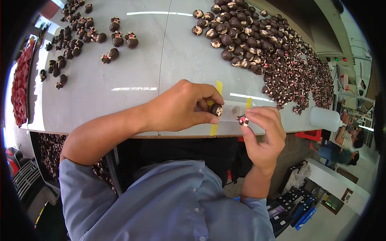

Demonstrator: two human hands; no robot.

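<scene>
My left hand pinches a dark brown round doll head with a cream face between thumb and fingers. To its right, my right hand grips a small red, white and dark doll body at the fingertips. The two pieces are apart, over the table's near edge. Between the hands, a small clear round container sits on a translucent sheet. Yellow tape strips lie on the table beside it.
Loose brown heads are heaped at the far right, merging into many small bodies. Joined figurines stand at the far left, near a tray of red pieces. A white plastic container is at the right edge. People sit beyond.
</scene>
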